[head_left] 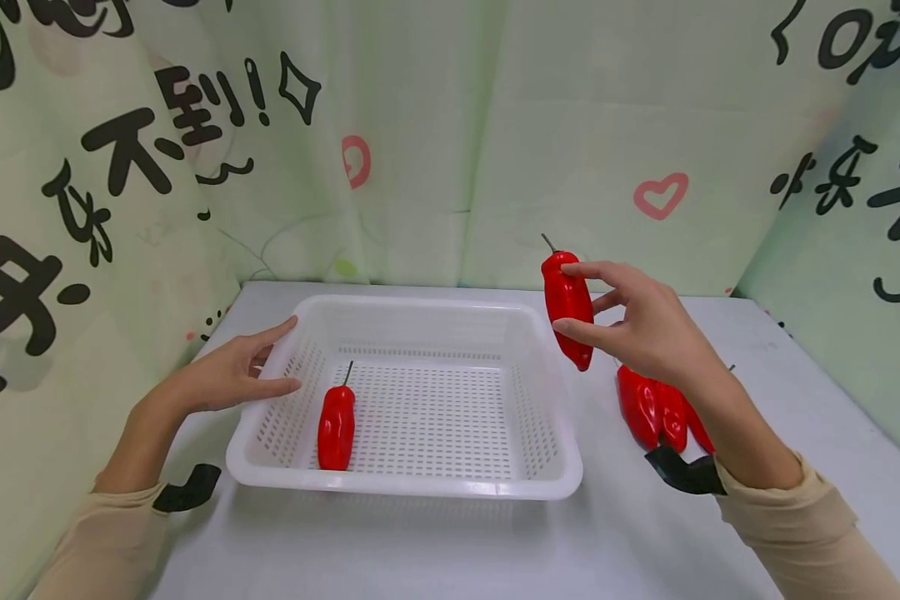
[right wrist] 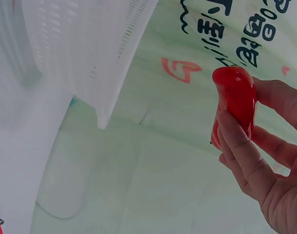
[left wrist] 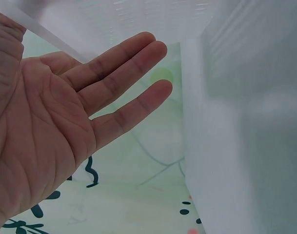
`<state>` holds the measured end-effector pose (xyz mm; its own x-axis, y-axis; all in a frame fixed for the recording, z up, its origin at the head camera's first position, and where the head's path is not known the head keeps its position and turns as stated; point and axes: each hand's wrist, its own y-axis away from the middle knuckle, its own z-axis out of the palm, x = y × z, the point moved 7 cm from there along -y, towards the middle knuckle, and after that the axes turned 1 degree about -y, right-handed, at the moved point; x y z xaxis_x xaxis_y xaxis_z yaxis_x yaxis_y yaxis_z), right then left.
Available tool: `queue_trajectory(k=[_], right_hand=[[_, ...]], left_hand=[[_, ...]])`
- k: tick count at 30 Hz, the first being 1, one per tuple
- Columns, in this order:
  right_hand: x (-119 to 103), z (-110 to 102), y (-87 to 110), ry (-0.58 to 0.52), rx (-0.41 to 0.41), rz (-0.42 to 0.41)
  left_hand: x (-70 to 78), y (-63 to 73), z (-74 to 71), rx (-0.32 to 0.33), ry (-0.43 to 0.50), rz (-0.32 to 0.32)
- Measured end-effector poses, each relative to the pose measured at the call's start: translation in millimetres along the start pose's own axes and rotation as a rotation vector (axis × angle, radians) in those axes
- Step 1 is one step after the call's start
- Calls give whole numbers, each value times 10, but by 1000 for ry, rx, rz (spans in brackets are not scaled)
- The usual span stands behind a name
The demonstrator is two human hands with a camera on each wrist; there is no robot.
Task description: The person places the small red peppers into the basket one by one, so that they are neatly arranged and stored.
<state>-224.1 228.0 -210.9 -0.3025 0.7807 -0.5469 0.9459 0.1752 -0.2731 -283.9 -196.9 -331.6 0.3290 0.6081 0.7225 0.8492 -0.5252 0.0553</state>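
A white perforated plastic basket (head_left: 420,485) sits on the table with one red pepper (head_left: 336,427) standing out against its floor near the left wall. My left hand (head_left: 228,367) holds the basket's left rim, thumb and index finger reaching over it. In the left wrist view, the other fingers (left wrist: 124,78) extend below the rim. Raised just beyond the basket's right back corner, my right hand (head_left: 637,321) pinches another red pepper (head_left: 568,304) between thumb and fingers, its stem pointing up. That pepper (right wrist: 238,95) also shows in the right wrist view, partly covered by the fingers.
Several red peppers (head_left: 656,408) lie together on the white table (head_left: 450,550) to the right of the basket, partly hidden by my right forearm. A pale green curtain (head_left: 420,167) with black lettering and hearts surrounds the back and sides of the table.
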Motion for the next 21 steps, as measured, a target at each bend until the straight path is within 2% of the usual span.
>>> queue_trajectory(k=[11,21], right_hand=[[-312,36,-112,-64,6,-57],[-460,124,-194,-96,11,-83]], left_hand=[[-35,14,-16,5,4,-2],[-2,0,8,4,6,11]])
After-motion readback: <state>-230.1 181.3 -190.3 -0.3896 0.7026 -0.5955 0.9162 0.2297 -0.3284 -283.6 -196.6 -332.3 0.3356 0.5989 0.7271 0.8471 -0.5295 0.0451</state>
